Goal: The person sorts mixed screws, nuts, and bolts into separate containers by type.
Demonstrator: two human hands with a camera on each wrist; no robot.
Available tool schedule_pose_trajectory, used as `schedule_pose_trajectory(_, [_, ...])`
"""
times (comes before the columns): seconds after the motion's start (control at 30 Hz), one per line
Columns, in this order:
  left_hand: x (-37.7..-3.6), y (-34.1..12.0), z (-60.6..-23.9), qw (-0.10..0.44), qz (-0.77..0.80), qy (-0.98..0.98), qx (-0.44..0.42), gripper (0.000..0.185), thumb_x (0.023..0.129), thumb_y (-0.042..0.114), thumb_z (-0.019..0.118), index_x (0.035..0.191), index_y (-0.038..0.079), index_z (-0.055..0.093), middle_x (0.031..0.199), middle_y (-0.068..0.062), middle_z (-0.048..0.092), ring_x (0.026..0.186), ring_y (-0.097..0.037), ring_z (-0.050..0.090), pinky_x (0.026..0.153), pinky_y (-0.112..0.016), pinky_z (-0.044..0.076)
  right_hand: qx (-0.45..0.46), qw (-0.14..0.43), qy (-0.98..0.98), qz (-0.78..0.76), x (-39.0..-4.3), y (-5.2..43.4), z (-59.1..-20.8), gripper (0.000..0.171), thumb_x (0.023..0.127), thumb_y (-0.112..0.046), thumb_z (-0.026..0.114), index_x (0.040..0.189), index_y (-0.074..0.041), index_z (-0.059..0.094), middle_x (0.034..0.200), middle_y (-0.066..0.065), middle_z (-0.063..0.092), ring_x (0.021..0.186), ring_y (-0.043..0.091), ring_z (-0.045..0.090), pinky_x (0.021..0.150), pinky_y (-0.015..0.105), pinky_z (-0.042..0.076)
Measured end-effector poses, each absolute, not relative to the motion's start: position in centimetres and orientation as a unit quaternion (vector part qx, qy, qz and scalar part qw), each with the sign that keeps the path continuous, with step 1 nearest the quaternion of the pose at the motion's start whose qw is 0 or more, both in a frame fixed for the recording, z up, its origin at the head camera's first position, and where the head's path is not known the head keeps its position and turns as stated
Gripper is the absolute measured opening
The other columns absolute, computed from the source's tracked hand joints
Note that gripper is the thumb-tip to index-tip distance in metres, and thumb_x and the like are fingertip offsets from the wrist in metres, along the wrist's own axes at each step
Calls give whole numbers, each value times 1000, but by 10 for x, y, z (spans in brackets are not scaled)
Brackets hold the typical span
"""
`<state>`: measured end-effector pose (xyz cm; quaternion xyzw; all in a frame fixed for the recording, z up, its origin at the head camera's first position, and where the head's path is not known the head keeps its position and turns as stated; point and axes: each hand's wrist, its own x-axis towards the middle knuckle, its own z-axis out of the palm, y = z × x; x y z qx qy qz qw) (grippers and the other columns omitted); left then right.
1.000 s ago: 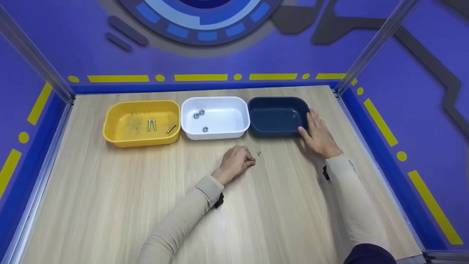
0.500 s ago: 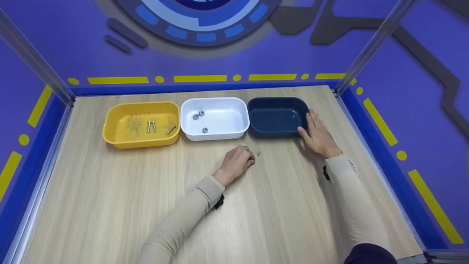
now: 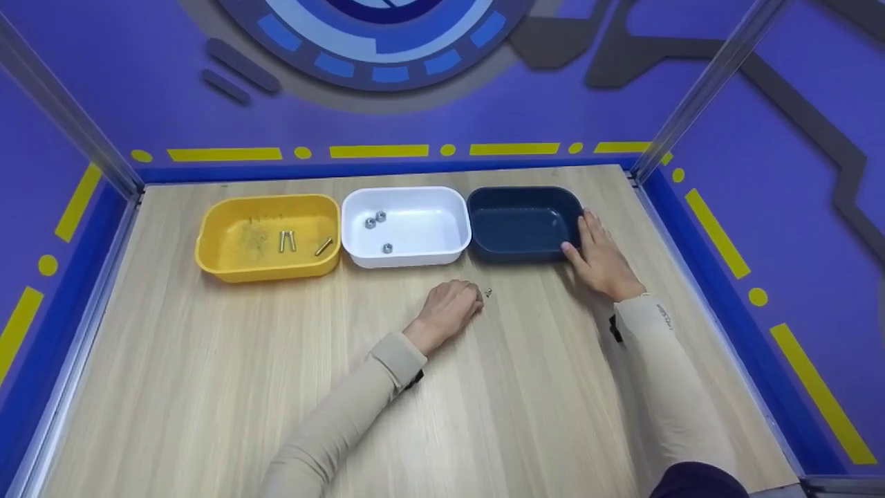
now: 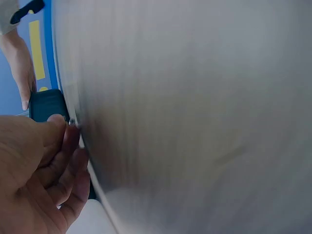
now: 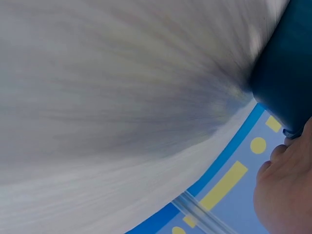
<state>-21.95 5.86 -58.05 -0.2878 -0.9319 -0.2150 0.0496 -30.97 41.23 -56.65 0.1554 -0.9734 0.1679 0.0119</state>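
My left hand (image 3: 448,311) is low over the table, fingers curled, just left of a few tiny shiny metal pieces (image 3: 488,292) that look like small screws. In the left wrist view, the thumb and index finger of the left hand (image 4: 44,165) meet at their tips. They pinch what looks like a small screw (image 4: 72,122), mostly hidden and too small to see clearly. My right hand (image 3: 605,263) rests against the right side of the dark blue tray (image 3: 525,257), thumb on its front corner and fingers straight along its end wall.
A white tray (image 3: 442,259) with three nuts (image 3: 370,223) stands in the middle. Left of it is a yellow tray (image 3: 269,274) holding three bolts (image 3: 323,246). The trays line up side by side near the back of the wooden table (image 3: 228,387). Purple-blue panels enclose it.
The left hand's fingertips have drawn in and curled further beside the small metal pieces. The right hand stays on the dark blue tray. The head view has shifted slightly.
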Motion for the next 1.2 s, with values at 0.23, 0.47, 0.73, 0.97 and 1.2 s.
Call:
schedule_pose_trajectory(0.23, [-223, 57, -576, 30, -280, -910, -304, 13, 103, 17, 71, 100, 10, 81, 98, -1, 81, 94, -22, 78, 81, -39, 65, 151, 8, -975, 161, -310, 413, -566, 84, 114, -53, 37, 168, 7, 12, 179, 25, 5, 166, 44, 3, 134, 63, 10])
schedule_pose_trajectory(0.47, [-231, 59, -566, 48, -312, -896, -312, 9, 100, 12, 74, 99, 8, 82, 97, -2, 81, 95, -20, 77, 85, -35, 64, 152, 7, -976, 155, -310, 412, -565, 84, 114, -53, 37, 168, 6, 13, 179, 23, 4, 166, 46, 6, 135, 60, 8])
schedule_pose_trajectory(0.73, [-244, 64, -551, 71, -288, -897, -329, 7, 99, 11, 75, 96, 8, 81, 95, -5, 80, 95, -26, 73, 88, -37, 61, 155, 4, -977, 147, -310, 411, -564, 84, 114, -53, 35, 168, 7, 13, 179, 23, 4, 165, 46, 6, 136, 59, 7])
schedule_pose_trajectory(0.97, [-260, 66, -534, 74, -297, -890, -338, 8, 99, 10, 75, 100, 5, 81, 100, -8, 80, 96, -27, 73, 88, -37, 61, 156, 4, -977, 148, -309, 409, -563, 85, 113, -55, 34, 167, 8, 15, 179, 23, 4, 166, 44, 6, 135, 60, 8])
schedule_pose_trajectory(1.2, [-278, 72, -516, 82, -303, -887, -340, 11, 102, 12, 74, 102, 3, 79, 99, -10, 79, 94, -27, 71, 84, -38, 61, 153, 12, -979, 135, -309, 411, -563, 84, 114, -53, 35, 167, 9, 15, 179, 25, 8, 166, 45, 9, 135, 61, 13])
